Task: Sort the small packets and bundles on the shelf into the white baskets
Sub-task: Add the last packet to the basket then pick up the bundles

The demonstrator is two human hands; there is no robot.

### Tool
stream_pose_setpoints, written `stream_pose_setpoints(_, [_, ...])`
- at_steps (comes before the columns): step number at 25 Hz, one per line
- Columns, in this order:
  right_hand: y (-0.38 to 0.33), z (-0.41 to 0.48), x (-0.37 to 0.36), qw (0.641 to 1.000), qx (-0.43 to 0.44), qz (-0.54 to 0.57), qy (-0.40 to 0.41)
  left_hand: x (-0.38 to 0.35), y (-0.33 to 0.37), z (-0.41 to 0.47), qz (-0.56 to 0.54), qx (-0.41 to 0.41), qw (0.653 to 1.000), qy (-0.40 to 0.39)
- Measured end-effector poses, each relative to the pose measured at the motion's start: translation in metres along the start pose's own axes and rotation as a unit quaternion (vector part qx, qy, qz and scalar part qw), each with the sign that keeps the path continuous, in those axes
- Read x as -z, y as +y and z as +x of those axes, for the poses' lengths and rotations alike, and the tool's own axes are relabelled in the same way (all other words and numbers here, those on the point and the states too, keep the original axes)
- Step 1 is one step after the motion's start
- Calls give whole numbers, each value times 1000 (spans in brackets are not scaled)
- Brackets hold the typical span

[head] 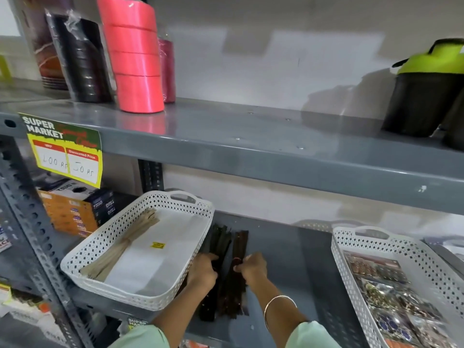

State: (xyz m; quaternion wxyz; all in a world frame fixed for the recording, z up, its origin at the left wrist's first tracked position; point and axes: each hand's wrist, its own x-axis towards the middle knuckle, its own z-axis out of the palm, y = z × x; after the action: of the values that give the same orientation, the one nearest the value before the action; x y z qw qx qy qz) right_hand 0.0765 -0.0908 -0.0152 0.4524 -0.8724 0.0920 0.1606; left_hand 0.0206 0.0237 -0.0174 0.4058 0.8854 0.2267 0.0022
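Two dark bundles of thin strips lie side by side on the grey lower shelf point(288, 259). My left hand point(202, 271) grips the blackish bundle point(219, 241) around its middle. My right hand point(251, 268) grips the dark brown bundle point(238, 247) at its tie. To the left stands a white lattice basket point(105, 247) holding a tan bundle of strips point(125, 243). At the right a second white basket point(351, 262) holds several shiny small packets point(386, 292).
The upper shelf point(251, 136) carries stacked pink tape rolls point(135, 59), black rolls point(80, 59) and a black and green shaker bottle point(424, 91). Orange and navy boxes point(75, 209) sit behind the left basket. A yellow price tag point(65, 149) hangs from the shelf edge.
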Motion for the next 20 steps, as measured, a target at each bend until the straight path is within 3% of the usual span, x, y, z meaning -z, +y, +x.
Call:
stream_pose_setpoints(7, [-14,-4,9,976,-19,218,9,6,13,-2,-186,11,983,2])
stream_pose_setpoints(12, [-77,-21,32,950,63,298,-76,73,45,5,-250,-52,966,39])
stream_pose_setpoints(16, [-132,-34,8,932,80,339,-105,144,41,23,-233,-87,964,95])
stream_pose_setpoints(20, [-148,-32,-53,948,60,297,-96,163,-3,49,-168,-36,977,130])
